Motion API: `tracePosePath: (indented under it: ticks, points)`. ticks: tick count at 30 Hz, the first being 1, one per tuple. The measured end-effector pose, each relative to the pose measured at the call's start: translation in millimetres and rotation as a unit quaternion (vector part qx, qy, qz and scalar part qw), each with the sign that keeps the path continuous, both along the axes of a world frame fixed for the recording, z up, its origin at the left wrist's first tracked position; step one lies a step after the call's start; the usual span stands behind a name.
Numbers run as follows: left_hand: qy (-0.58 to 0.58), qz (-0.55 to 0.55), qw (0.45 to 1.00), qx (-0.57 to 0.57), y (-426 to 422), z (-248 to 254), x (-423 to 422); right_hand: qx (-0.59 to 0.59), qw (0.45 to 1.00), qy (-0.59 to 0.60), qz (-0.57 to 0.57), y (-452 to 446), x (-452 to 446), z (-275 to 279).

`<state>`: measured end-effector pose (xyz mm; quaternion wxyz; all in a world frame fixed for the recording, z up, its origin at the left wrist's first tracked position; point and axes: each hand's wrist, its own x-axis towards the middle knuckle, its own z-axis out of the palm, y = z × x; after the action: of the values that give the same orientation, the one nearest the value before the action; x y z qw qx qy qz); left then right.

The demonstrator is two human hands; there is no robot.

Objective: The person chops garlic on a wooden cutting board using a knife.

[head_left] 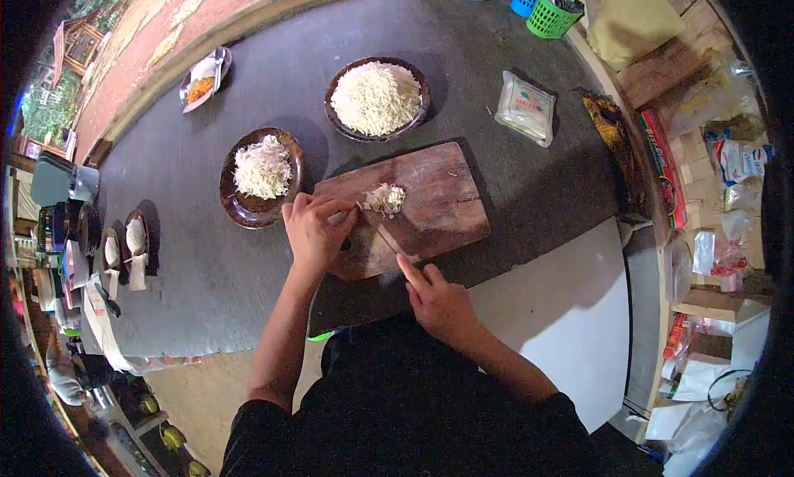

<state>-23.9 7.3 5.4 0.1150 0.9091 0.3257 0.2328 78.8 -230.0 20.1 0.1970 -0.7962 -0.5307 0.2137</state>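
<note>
A wooden cutting board [447,175] lies at a slant near the table's front edge. On it is a small heap of chopped pale shreds [385,199]. My right hand [442,303] grips a knife [389,239], its forefinger stretched along the knife, whose blade points up and left across the board. Fingers bent, my left hand [318,229] rests at the board's left edge, closed around a small pale piece of food [337,218]; its kind is hidden by the fingers. Just beyond my left hand stands a brown plate [240,209] with pale shreds [263,168].
Farther back is a larger brown plate [337,120] heaped with white shreds [376,97]. A plastic-wrapped packet [527,109] lies right of it. A dish with a spoon [203,80] sits far left, green and blue baskets [552,18] at the back right. Small dishes [136,236] stand left.
</note>
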Motion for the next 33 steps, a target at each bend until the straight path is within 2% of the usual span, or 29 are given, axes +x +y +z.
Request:
tracePosePath:
  ticks: [11, 24, 33]
  points:
    - [0.008, 0.003, 1.000, 0.029, -2, 2, -1, 0.016, 0.999, -0.048, 0.000, 4, 0, -5]
    - [0.016, -0.001, 1.000, -0.001, -1, 3, -3, 0.036, 0.999, 0.007, 0.004, -5, -1, 2]
    - [0.012, 0.003, 1.000, -0.001, 0, 3, -1, 0.023, 0.998, -0.052, 0.006, 10, -4, -6]
